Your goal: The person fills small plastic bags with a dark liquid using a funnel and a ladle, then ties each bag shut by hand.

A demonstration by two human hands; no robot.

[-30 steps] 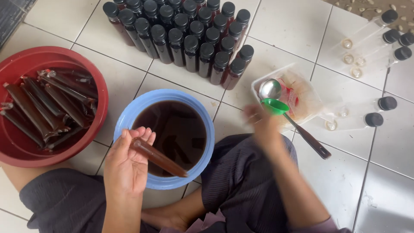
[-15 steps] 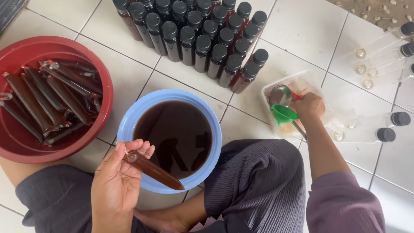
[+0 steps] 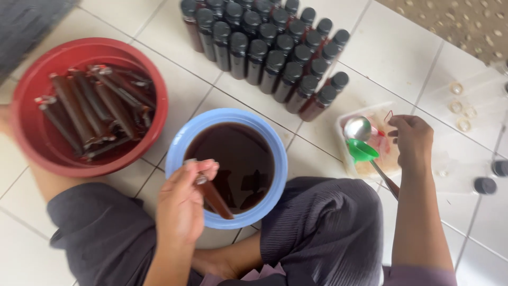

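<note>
Two hands at work over a bowl of dark liquid

Two hands are busy on the tiled floor (image 3: 174, 106). The left hand (image 3: 182, 204) is clenched around the top end of a long, thin plastic tube (image 3: 214, 197) filled with dark brown liquid, holding it slanted above the near rim of the blue bowl (image 3: 177, 145), which is itself nearly full of the same dark liquid. The right hand (image 3: 415, 140) hovers over a shallow clear tray (image 3: 346, 159) to the right of the bowl, its fingers pinching a small red band (image 3: 388, 115); whether the grip is firm I cannot tell. In the tray lie a metal ladle (image 3: 357, 128) and a green funnel (image 3: 362, 151), just beside that hand.

The filled tube looks soft and floppy, likely slick with liquid, and heavy for its width. It would sag or spill if held at the middle, so the sensible place to hold it is where the left hand has it, pinched tight just under the open mouth, keeping that end uppermost.

To the left, a red basin (image 3: 32, 85) holds a heap of similar filled tubes (image 3: 90, 108), lying crosswise. Beyond the bowl stands a tight cluster of dark bottles (image 3: 270, 47) with black caps. A few loose black caps (image 3: 484, 185) sit well apart at the right edge.
</note>
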